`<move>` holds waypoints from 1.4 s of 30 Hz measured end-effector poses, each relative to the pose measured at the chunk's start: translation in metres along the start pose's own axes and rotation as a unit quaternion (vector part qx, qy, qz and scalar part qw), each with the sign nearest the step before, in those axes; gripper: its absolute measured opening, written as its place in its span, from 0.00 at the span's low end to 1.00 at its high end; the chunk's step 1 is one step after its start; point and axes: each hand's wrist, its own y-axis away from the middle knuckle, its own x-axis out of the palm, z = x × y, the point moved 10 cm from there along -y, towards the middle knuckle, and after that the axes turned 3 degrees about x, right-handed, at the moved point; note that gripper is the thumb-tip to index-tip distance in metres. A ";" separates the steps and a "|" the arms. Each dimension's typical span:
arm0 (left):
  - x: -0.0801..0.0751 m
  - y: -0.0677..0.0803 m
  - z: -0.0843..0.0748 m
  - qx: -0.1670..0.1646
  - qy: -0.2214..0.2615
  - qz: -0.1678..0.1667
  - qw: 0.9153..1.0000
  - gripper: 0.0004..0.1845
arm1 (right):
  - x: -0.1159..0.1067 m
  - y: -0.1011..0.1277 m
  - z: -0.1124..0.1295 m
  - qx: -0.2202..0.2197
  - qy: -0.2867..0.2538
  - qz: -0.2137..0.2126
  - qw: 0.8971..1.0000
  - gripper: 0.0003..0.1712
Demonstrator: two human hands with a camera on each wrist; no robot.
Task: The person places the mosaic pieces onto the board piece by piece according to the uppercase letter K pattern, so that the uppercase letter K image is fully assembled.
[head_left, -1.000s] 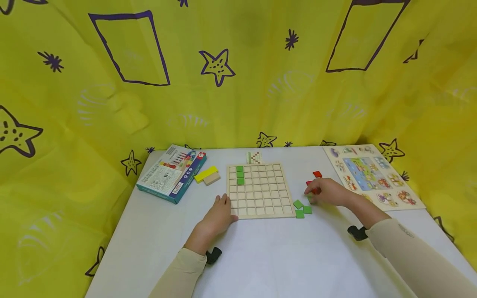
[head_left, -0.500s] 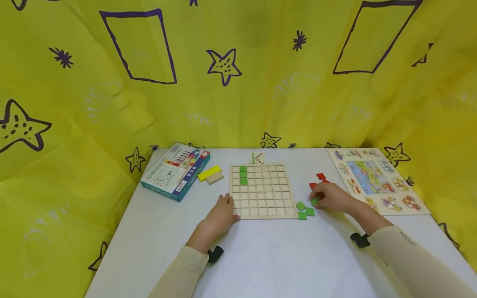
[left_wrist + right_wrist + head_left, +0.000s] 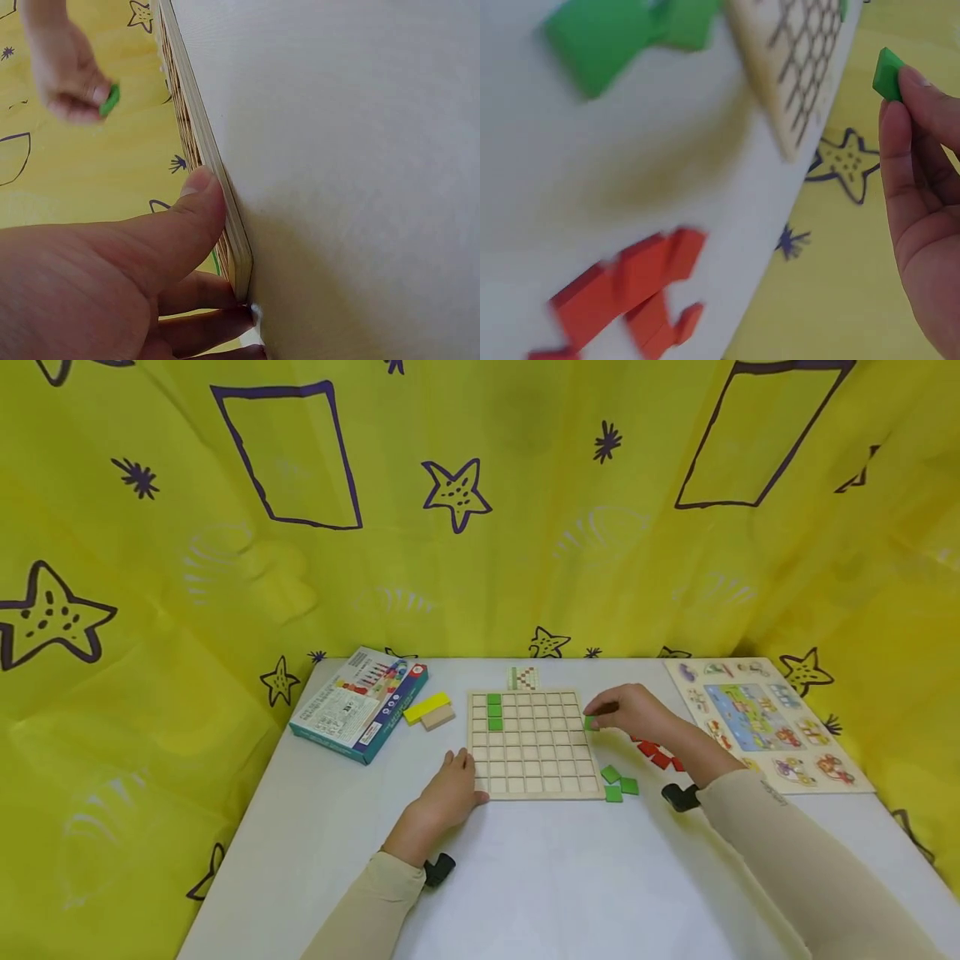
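A wooden grid board (image 3: 534,774) lies mid-table with a short column of green tiles (image 3: 494,711) in its far left cells. My left hand (image 3: 448,793) rests on the board's near left corner (image 3: 238,259), thumb on its edge. My right hand (image 3: 626,709) hovers at the board's right edge and pinches a green tile (image 3: 591,723) (image 3: 886,74) (image 3: 110,100) at its fingertips. Three loose green tiles (image 3: 618,783) (image 3: 622,31) lie off the board's near right corner. Red tiles (image 3: 660,755) (image 3: 626,289) lie to the right, partly hidden under my right forearm.
A teal game box (image 3: 358,704) lies at the far left, with a yellow and a tan block (image 3: 429,711) beside it. A small pattern card (image 3: 522,677) sits behind the board. A picture puzzle board (image 3: 765,722) lies at the right. Yellow star-printed cloth surrounds the table.
My right hand picked a green tile from the loose pile and carried it up and left to the board's right edge. The left hand stayed on the board's corner.
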 end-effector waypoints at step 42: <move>0.005 -0.002 0.002 0.000 -0.019 -0.003 1.000 0.41 | 0.129 -0.090 0.076 -0.052 0.007 0.093 0.994 0.05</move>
